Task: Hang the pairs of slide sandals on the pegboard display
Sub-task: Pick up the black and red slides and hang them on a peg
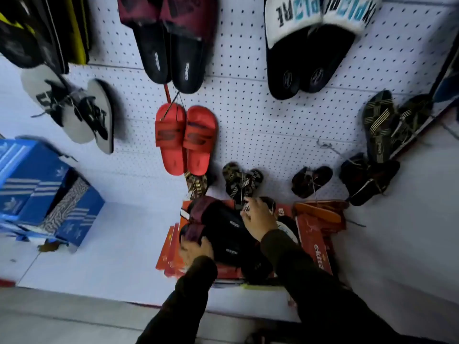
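A pair of black slides with maroon straps (223, 232) lies low down on red boxes (314, 242) at the foot of the white pegboard (248, 125). My left hand (196, 252) grips the toe end of the nearer slide. My right hand (258, 217) rests on the far slide's heel, fingers curled around a small tag or string there. Hanging on the board are a red pair (185, 139), a black-and-maroon pair (171, 43), a white-strapped black pair (310, 45), grey flip-flops (79, 112) and several small dark pairs (242, 181).
Blue shoe boxes (42, 189) are stacked at the left on the pale floor. Dark patterned sandals (387, 125) hang at the board's right edge by a dark frame. Black and yellow footwear (42, 28) hangs top left. An orange box lid (320, 211) sits right of my hands.
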`<state>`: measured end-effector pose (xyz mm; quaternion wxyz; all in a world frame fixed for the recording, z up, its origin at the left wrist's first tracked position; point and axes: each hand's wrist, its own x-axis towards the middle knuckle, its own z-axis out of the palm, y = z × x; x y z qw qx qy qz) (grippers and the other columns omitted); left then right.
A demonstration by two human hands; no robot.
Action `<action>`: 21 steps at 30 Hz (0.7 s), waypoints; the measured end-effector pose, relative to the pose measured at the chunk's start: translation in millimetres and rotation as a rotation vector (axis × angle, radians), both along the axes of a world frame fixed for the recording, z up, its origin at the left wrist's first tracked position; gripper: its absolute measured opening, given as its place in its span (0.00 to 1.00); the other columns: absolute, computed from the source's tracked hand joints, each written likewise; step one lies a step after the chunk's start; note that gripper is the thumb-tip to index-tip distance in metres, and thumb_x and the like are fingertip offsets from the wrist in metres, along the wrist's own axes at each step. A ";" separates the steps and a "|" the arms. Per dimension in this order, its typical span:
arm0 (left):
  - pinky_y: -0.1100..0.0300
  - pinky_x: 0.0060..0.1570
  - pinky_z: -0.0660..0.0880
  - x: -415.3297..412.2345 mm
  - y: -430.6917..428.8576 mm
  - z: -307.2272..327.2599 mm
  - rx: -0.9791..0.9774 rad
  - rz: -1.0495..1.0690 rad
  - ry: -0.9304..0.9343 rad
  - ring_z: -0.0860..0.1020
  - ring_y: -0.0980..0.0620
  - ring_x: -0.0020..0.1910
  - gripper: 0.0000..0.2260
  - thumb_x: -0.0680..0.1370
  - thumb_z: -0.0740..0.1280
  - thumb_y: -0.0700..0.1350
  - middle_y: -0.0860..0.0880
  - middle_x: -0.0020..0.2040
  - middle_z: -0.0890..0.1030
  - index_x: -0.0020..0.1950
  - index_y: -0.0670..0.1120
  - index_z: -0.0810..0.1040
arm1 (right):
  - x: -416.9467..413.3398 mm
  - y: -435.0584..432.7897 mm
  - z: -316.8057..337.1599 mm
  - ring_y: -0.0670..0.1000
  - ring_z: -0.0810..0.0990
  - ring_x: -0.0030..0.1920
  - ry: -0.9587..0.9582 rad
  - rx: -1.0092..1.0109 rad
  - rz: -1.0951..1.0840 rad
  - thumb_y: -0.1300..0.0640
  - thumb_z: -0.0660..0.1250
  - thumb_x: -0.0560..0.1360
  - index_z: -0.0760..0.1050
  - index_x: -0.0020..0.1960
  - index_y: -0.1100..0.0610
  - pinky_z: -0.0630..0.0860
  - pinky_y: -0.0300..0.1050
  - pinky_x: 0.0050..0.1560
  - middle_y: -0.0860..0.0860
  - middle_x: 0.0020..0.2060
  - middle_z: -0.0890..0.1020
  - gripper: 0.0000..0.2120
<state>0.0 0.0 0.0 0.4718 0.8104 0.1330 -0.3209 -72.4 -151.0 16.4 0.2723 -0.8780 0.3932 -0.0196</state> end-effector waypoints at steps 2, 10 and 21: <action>0.50 0.61 0.70 -6.2 0.9 -20.4 0.005 0.080 0.250 0.66 0.39 0.73 0.25 0.80 0.61 0.42 0.37 0.73 0.67 0.74 0.34 0.62 | 5.6 -0.5 -13.7 0.59 0.69 0.72 0.086 0.112 -0.002 0.54 0.61 0.81 0.65 0.75 0.59 0.67 0.51 0.72 0.58 0.71 0.71 0.23; 0.58 0.33 0.80 -23.5 -1.8 -58.9 -0.320 0.213 0.633 0.74 0.45 0.38 0.21 0.79 0.63 0.45 0.40 0.60 0.76 0.72 0.46 0.66 | 9.8 -1.9 -46.6 0.61 0.76 0.67 0.088 0.370 -0.227 0.58 0.68 0.76 0.72 0.71 0.58 0.72 0.49 0.69 0.59 0.65 0.79 0.23; 0.49 0.49 0.76 -2.5 54.1 -51.1 -0.349 0.273 0.338 0.77 0.39 0.57 0.25 0.75 0.70 0.38 0.38 0.67 0.74 0.70 0.43 0.68 | -20.2 34.8 -46.5 0.58 0.79 0.55 -0.134 1.093 -0.581 0.75 0.68 0.70 0.72 0.69 0.67 0.81 0.50 0.50 0.62 0.60 0.81 0.27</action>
